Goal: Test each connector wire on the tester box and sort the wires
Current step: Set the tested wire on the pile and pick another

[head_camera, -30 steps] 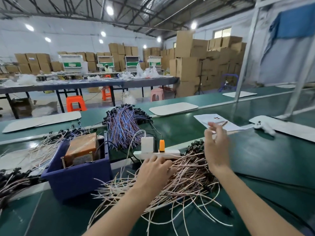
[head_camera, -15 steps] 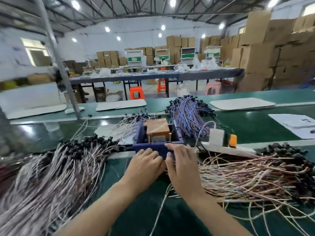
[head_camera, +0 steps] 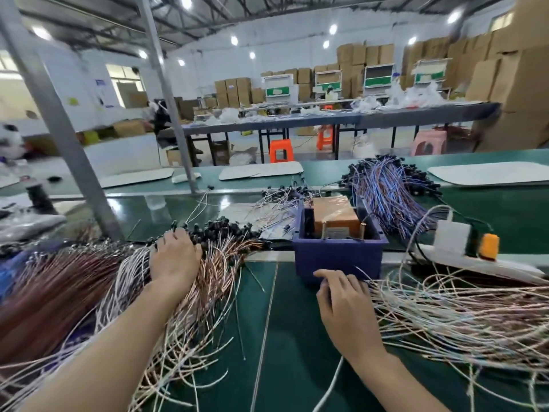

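Pinkish connector wires (head_camera: 221, 264) with black plugs heap at the green worktop's (head_camera: 297, 322) left edge under our flat left hand (head_camera: 175, 258); let's keep plugs aligned. Right hand (head_camera: 346, 301), curled beside the blue plastic tester box (head_camera: 338, 258): grip unclear.

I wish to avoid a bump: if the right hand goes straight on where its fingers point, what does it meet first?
Probably the front wall of the blue bin, just ahead of the right hand. Its fingers may already touch the wall; depth is unclear.
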The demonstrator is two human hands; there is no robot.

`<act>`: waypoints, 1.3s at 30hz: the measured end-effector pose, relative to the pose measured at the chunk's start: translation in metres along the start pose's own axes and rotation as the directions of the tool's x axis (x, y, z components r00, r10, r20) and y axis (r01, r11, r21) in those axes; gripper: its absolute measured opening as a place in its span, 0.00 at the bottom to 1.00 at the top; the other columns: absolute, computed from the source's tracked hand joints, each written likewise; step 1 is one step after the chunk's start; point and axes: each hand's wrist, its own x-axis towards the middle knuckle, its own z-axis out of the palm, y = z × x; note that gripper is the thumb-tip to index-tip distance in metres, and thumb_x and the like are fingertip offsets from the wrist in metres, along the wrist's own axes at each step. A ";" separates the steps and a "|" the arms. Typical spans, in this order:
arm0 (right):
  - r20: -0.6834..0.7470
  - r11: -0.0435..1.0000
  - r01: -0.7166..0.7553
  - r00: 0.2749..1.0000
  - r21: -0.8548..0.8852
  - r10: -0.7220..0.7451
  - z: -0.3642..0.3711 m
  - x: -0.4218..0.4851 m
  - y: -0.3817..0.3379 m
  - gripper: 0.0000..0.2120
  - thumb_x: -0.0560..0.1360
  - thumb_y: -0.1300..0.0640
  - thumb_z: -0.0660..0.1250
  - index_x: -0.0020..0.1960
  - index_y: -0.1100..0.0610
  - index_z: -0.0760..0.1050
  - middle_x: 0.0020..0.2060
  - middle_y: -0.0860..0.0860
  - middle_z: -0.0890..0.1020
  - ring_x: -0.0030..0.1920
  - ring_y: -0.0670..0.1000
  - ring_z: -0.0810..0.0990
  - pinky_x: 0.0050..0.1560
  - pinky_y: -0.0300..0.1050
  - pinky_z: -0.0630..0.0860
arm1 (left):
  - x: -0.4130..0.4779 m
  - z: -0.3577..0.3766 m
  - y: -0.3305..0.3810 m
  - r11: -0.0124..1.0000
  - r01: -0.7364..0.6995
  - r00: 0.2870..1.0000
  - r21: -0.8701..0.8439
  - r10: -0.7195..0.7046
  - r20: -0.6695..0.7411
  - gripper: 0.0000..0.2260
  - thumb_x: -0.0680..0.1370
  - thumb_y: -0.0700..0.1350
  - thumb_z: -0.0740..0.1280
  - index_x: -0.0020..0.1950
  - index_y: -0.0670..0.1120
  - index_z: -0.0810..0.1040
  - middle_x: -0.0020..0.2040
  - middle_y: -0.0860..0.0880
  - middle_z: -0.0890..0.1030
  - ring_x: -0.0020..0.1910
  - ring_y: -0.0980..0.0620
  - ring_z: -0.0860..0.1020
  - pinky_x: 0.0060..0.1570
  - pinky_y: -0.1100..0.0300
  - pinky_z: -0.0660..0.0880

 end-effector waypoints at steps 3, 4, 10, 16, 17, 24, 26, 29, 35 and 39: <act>-0.037 1.000 0.020 0.999 -0.002 -0.020 0.000 0.000 0.000 0.11 0.76 0.63 0.71 0.57 0.54 0.80 0.45 0.47 0.83 0.46 0.52 0.81 0.50 0.51 0.77 | 0.005 0.002 0.003 0.999 0.009 0.993 0.033 -0.013 0.114 0.16 0.84 0.50 0.58 0.64 0.41 0.72 0.63 0.40 0.74 0.61 0.40 0.74 0.56 0.47 0.73; -0.040 1.000 0.021 0.999 0.000 -0.021 0.000 -0.001 0.000 0.11 0.76 0.64 0.71 0.57 0.54 0.80 0.45 0.47 0.83 0.45 0.52 0.81 0.50 0.51 0.77 | 0.007 0.002 0.003 0.999 0.010 0.992 0.040 -0.015 0.127 0.15 0.84 0.49 0.58 0.64 0.40 0.72 0.63 0.40 0.74 0.62 0.40 0.73 0.57 0.46 0.73; -0.045 1.000 -0.004 0.999 0.026 0.005 -0.007 -0.004 -0.002 0.11 0.77 0.64 0.70 0.58 0.55 0.79 0.46 0.48 0.83 0.46 0.52 0.81 0.50 0.50 0.77 | 0.001 -0.013 0.015 0.991 0.049 0.998 -0.121 -0.043 0.049 0.14 0.84 0.45 0.58 0.64 0.38 0.72 0.62 0.39 0.77 0.60 0.41 0.74 0.60 0.46 0.73; 0.014 0.787 -0.282 0.944 0.549 0.329 -0.014 -0.007 0.001 0.14 0.83 0.57 0.59 0.56 0.38 0.76 0.46 0.39 0.82 0.48 0.44 0.80 0.49 0.33 0.72 | -0.068 -0.060 0.096 0.692 -0.509 0.836 -0.511 0.256 -0.485 0.10 0.82 0.50 0.63 0.60 0.47 0.74 0.55 0.52 0.75 0.54 0.56 0.68 0.60 0.63 0.67; 0.049 0.658 -0.329 0.913 0.678 0.406 -0.016 -0.007 0.002 0.15 0.84 0.57 0.58 0.55 0.38 0.77 0.46 0.42 0.83 0.47 0.45 0.81 0.47 0.34 0.74 | -0.090 -0.057 0.114 0.635 -0.585 0.793 -0.505 0.315 -0.521 0.08 0.81 0.50 0.63 0.59 0.50 0.73 0.54 0.55 0.73 0.53 0.57 0.68 0.59 0.66 0.66; 0.639 -0.457 -0.465 0.670 0.758 0.379 -0.042 0.002 0.025 0.28 0.74 0.41 0.63 0.62 0.60 0.80 0.55 0.61 0.85 0.54 0.58 0.85 0.57 0.54 0.77 | -0.173 0.014 0.185 0.499 -0.664 0.744 -0.557 0.509 -0.432 0.07 0.77 0.49 0.73 0.54 0.51 0.81 0.49 0.55 0.79 0.45 0.54 0.77 0.48 0.60 0.68; 0.699 -0.535 -0.487 0.642 0.690 0.316 -0.044 0.001 0.027 0.25 0.74 0.43 0.65 0.61 0.60 0.81 0.58 0.61 0.84 0.57 0.59 0.85 0.57 0.55 0.77 | -0.176 0.025 0.189 0.451 -0.714 0.692 -0.535 0.573 -0.439 0.07 0.78 0.50 0.71 0.54 0.51 0.82 0.49 0.55 0.80 0.46 0.54 0.77 0.47 0.61 0.69; 0.691 -0.555 -0.455 0.634 0.696 0.348 -0.043 0.003 0.027 0.19 0.72 0.48 0.71 0.58 0.59 0.81 0.58 0.62 0.84 0.58 0.59 0.85 0.57 0.55 0.77 | -0.175 0.030 0.188 0.383 -0.739 0.649 -0.554 0.625 -0.433 0.10 0.79 0.48 0.64 0.56 0.50 0.82 0.51 0.56 0.82 0.48 0.54 0.80 0.49 0.60 0.72; 0.600 -0.568 -0.281 0.616 0.773 0.511 -0.040 0.009 0.038 0.09 0.68 0.50 0.75 0.38 0.54 0.78 0.26 0.46 0.66 0.24 0.46 0.67 0.33 0.41 0.74 | -0.179 0.029 0.188 0.290 -0.783 0.586 -0.551 0.640 -0.497 0.06 0.80 0.46 0.66 0.52 0.48 0.83 0.50 0.55 0.82 0.42 0.55 0.78 0.44 0.64 0.75; 0.561 -0.586 -0.183 0.601 0.790 0.569 -0.043 0.011 0.043 0.12 0.67 0.51 0.75 0.36 0.52 0.72 0.27 0.46 0.60 0.24 0.45 0.59 0.27 0.39 0.67 | -0.185 0.025 0.184 0.311 -0.755 0.611 -0.577 0.652 -0.448 0.06 0.80 0.48 0.65 0.52 0.50 0.81 0.43 0.57 0.80 0.39 0.57 0.76 0.42 0.66 0.72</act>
